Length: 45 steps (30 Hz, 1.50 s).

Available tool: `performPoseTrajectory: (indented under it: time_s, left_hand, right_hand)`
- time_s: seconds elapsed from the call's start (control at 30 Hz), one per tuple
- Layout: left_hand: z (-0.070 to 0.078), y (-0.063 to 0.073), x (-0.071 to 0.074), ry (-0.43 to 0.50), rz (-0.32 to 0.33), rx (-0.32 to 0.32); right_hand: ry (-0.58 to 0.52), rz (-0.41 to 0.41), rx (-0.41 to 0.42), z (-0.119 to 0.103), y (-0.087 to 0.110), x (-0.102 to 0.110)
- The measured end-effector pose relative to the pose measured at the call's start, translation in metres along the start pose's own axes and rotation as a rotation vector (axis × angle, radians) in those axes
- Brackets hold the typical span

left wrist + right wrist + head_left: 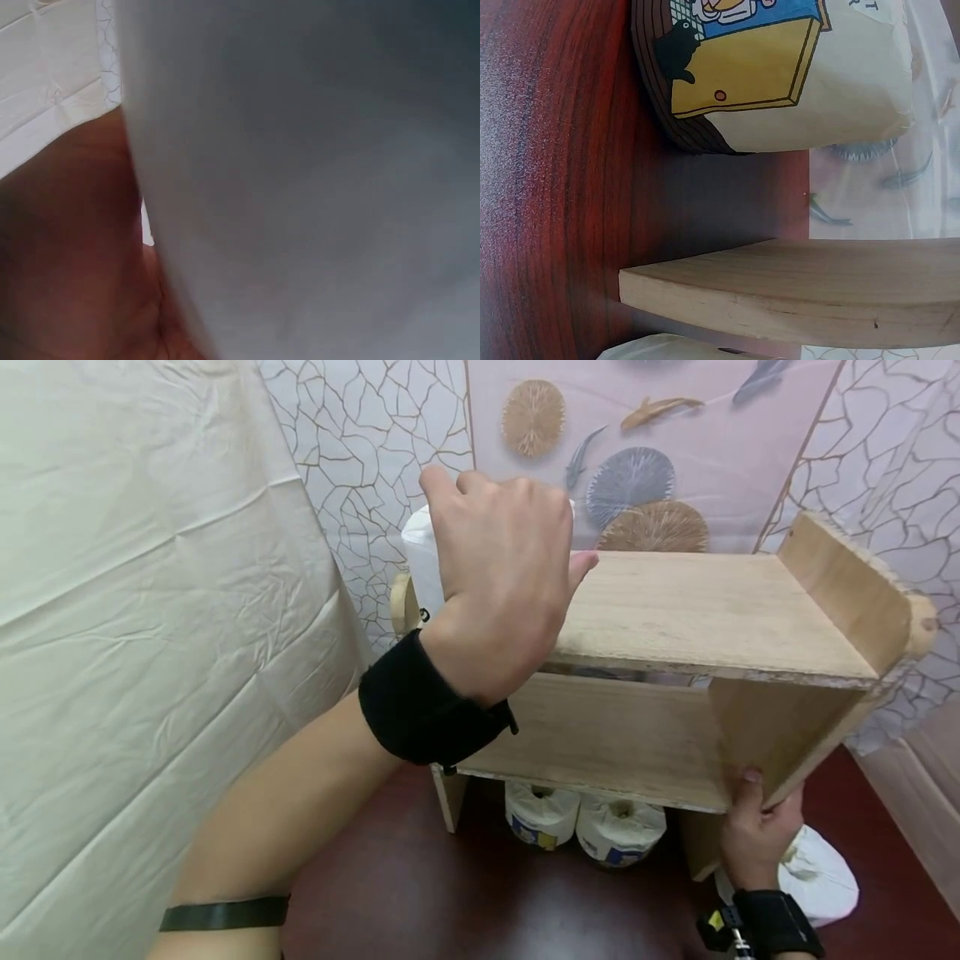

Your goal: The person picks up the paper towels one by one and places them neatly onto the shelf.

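Observation:
A two-tier wooden shelf (712,610) stands on a dark red table. At the left end of its top board, my left hand (502,560) holds a white wrapped toilet roll (422,556), the thumb pointing right. That roll is mostly behind the hand in the head view; its pale, blurred side (315,187) fills most of the left wrist view. Down at the lower right corner, my right hand (761,831) grips the shelf, its thumb on the lower board beside the side panel (787,722).
Two wrapped toilet rolls, one left (542,818) and one right (621,833), sit under the lower board. Another white roll (825,877) lies beside the right hand. Beige cloth (150,610) hangs at the left, patterned cloth (375,435) behind the shelf.

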State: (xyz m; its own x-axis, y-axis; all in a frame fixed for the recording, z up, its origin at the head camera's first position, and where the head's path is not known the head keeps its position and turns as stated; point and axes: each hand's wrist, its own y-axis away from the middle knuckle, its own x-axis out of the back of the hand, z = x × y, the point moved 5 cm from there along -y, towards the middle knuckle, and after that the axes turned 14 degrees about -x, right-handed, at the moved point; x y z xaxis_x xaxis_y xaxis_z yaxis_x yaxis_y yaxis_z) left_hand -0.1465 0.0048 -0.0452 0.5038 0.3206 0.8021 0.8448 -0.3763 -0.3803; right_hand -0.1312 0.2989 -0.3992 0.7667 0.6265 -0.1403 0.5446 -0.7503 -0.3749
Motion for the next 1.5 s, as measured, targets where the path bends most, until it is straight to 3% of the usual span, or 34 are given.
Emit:
performPoseTrajectory:
  time_s: [0.27,0.6,0.77,0.93,1.13,1.3,1.5]
  left_hand:
    - [-0.001,0.006,0.006,0.069,0.007,-0.065]
    - [-0.012,0.001,-0.007,0.112,0.146,-0.123]
    - [-0.016,0.004,-0.005,0.125,0.155,-0.164]
    - [-0.026,0.006,-0.006,0.118,0.165,-0.183]
    - [-0.043,0.006,-0.012,0.124,0.262,-0.196]
    - [-0.051,0.008,-0.018,0.143,0.342,-0.253]
    - [-0.057,0.007,-0.024,0.205,0.356,-0.358]
  right_hand:
    - [-0.014,-0.005,-0.011,-0.013,0.006,0.0]
    - [-0.003,0.001,-0.029,-0.013,0.005,-0.001]
    - [-0.025,-0.003,-0.028,-0.017,0.006,-0.002]
    - [-0.028,0.0,-0.032,-0.016,0.007,-0.002]
    - [-0.03,-0.006,-0.029,-0.016,0.005,-0.003]
    - [-0.026,0.001,-0.035,-0.017,0.005,-0.003]
    - [-0.029,-0.001,-0.037,-0.016,0.007,-0.003]
